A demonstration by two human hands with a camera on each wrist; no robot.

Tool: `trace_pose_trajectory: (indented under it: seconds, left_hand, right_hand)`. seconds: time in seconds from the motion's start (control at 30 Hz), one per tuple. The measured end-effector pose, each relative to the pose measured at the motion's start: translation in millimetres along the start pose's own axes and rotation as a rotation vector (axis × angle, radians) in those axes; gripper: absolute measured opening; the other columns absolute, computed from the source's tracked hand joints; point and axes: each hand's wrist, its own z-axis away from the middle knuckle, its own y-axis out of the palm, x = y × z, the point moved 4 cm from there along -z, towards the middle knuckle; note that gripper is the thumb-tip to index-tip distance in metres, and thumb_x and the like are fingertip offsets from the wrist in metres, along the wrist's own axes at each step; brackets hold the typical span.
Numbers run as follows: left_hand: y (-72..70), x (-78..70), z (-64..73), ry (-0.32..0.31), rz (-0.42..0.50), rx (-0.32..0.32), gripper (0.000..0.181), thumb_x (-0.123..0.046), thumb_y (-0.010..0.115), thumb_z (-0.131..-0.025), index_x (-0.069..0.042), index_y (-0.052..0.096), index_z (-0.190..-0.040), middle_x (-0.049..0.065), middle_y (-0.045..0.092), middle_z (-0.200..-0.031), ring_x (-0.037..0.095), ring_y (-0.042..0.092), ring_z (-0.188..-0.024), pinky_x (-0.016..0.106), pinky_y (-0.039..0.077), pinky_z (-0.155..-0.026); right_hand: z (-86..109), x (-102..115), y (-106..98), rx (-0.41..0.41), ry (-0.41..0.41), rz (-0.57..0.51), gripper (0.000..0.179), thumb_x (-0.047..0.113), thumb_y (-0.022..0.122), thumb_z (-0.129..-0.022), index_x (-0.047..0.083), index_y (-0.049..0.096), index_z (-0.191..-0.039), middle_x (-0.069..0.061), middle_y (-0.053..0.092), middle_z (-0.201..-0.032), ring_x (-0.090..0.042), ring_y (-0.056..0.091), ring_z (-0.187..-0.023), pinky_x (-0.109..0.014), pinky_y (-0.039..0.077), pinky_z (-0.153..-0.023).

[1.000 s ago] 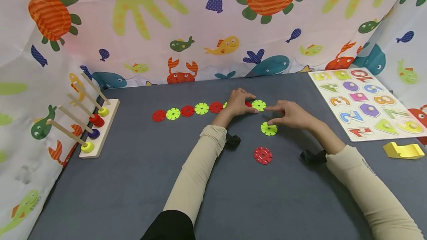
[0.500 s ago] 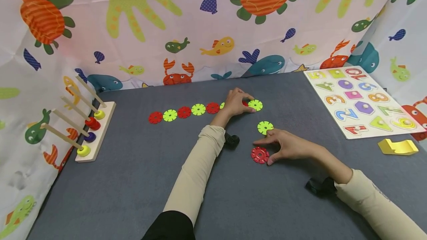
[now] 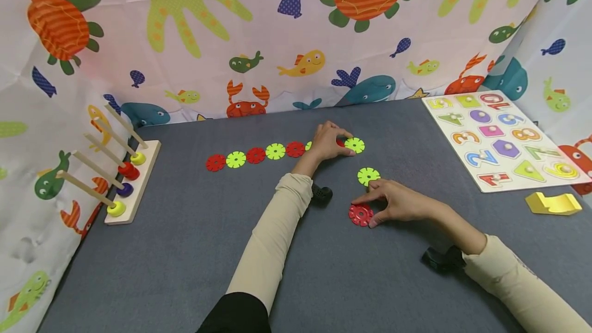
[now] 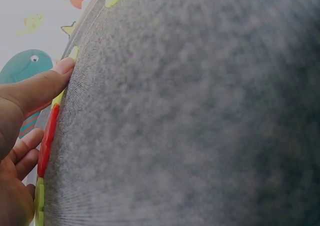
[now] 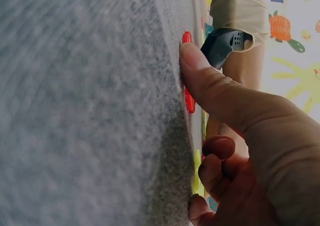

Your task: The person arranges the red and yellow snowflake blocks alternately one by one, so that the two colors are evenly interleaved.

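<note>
A row of notched plastic discs (image 3: 256,155), red and yellow-green in turn, lies across the table. My left hand (image 3: 327,142) rests over the row's right part and hides some of it. Its thumb and index finger hold the yellow-green end disc (image 3: 355,145) by the edges; a red disc (image 4: 48,141) adjoins it in the left wrist view. Nearer to me, my right hand (image 3: 403,201) pinches a loose red notched disc (image 3: 359,215) between thumb and index finger, with the disc flat on the table. Another yellow-green disc (image 3: 367,175) lies just beyond its curled fingers.
At left stands a wooden peg board (image 3: 139,189) with coloured rings. A number-and-shape puzzle board (image 3: 472,155) lies at right, a yellow curved block (image 3: 553,204) in front of it. A printed cloth (image 3: 194,81) walls the back and sides of the grey table (image 3: 185,261).
My right hand has come from the row's end towards me, past the loose yellow-green disc, to the loose red disc, and its fingers have closed on it. The left hand stays in place.
</note>
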Motion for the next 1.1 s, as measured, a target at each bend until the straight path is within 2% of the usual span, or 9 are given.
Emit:
trace_pose_trajectory:
  seconds: [0.17,0.23,0.33,0.4,0.47,0.53,0.63,0.83,1.1]
  left_hand:
    - [0.3,0.8,-1.0,0.006,0.005,-0.002,0.046,-0.042,0.074,-0.073,-0.027,0.065,-0.116,0.005,0.046,-0.119,0.021,0.037,-0.11,0.034,0.031,-0.094]
    - [0.4,0.9,-1.1,0.006,0.003,-0.003,0.046,-0.042,0.075,-0.073,-0.026,0.065,-0.116,0.005,0.046,-0.119,0.021,0.037,-0.11,0.034,0.031,-0.094]
    - [0.4,0.6,-1.0,0.003,-0.003,-0.006,0.046,-0.042,0.075,-0.073,-0.027,0.065,-0.116,0.005,0.046,-0.119,0.021,0.037,-0.11,0.034,0.032,-0.094]
    - [0.1,0.2,-0.9,0.003,-0.009,-0.006,0.046,-0.042,0.075,-0.073,-0.027,0.065,-0.116,0.005,0.046,-0.119,0.02,0.037,-0.11,0.034,0.032,-0.094]
    - [-0.1,0.0,-0.9,0.004,-0.013,-0.005,0.046,-0.042,0.075,-0.073,-0.027,0.065,-0.116,0.004,0.046,-0.118,0.02,0.037,-0.109,0.034,0.032,-0.094]
    - [-0.2,0.0,-1.0,0.004,-0.01,0.0,0.046,-0.042,0.074,-0.073,-0.027,0.065,-0.116,0.005,0.046,-0.118,0.02,0.037,-0.109,0.034,0.031,-0.094]
    - [0.0,0.2,-1.3,0.001,-0.007,0.01,0.046,-0.042,0.074,-0.074,-0.027,0.065,-0.117,0.005,0.045,-0.119,0.02,0.036,-0.109,0.034,0.031,-0.094]
    - [0.8,1.2,-2.3,-0.01,-0.01,0.026,0.047,-0.043,0.074,-0.074,-0.028,0.064,-0.118,0.004,0.045,-0.119,0.019,0.035,-0.11,0.032,0.03,-0.094]
    - [0.7,1.7,-3.6,-0.003,-0.025,0.02,0.047,-0.043,0.074,-0.073,-0.028,0.064,-0.117,0.003,0.046,-0.118,0.019,0.036,-0.109,0.032,0.031,-0.093]
  right_hand:
    - [0.9,0.5,0.1,-0.018,-0.056,0.002,0.046,0.037,0.075,-0.073,0.018,0.066,-0.114,0.004,0.035,-0.077,-0.002,0.027,-0.072,-0.021,0.025,-0.063]
    - [1.6,0.0,0.2,-0.02,-0.059,-0.003,0.045,0.036,0.075,-0.073,0.018,0.066,-0.113,0.002,0.039,-0.079,-0.005,0.032,-0.074,-0.024,0.028,-0.064]
    - [3.0,-2.9,-2.6,-0.021,-0.003,-0.034,0.045,0.036,0.075,-0.074,0.019,0.066,-0.114,-0.004,0.056,-0.099,-0.016,0.05,-0.097,-0.034,0.041,-0.082]
    - [3.1,-7.3,-7.8,-0.026,0.059,-0.059,0.046,0.037,0.075,-0.073,0.02,0.066,-0.115,-0.01,0.058,-0.111,-0.028,0.049,-0.109,-0.046,0.04,-0.089]
    - [2.0,-14.2,-17.2,-0.048,0.1,-0.074,0.046,0.037,0.075,-0.074,0.019,0.065,-0.115,-0.011,0.057,-0.109,-0.029,0.049,-0.107,-0.045,0.041,-0.087]
    - [-0.2,-24.5,-29.9,-0.085,0.128,-0.068,0.046,0.035,0.075,-0.074,0.017,0.065,-0.116,-0.009,0.053,-0.093,-0.021,0.047,-0.09,-0.034,0.04,-0.074]
    - [-3.9,-46.9,-51.3,-0.161,0.205,-0.028,0.046,0.032,0.075,-0.075,0.015,0.065,-0.116,-0.009,0.043,-0.08,-0.017,0.037,-0.074,-0.028,0.03,-0.061]
    - [-15.3,-92.6,-79.2,-0.279,0.408,0.053,0.047,0.031,0.075,-0.076,0.01,0.064,-0.117,-0.011,0.046,-0.082,-0.019,0.036,-0.073,-0.031,0.027,-0.061]
    - [-29.9,-114.8,-79.9,-0.295,0.495,0.03,0.05,0.034,0.076,-0.074,0.009,0.065,-0.116,-0.01,0.047,-0.081,-0.021,0.036,-0.074,-0.032,0.024,-0.062]
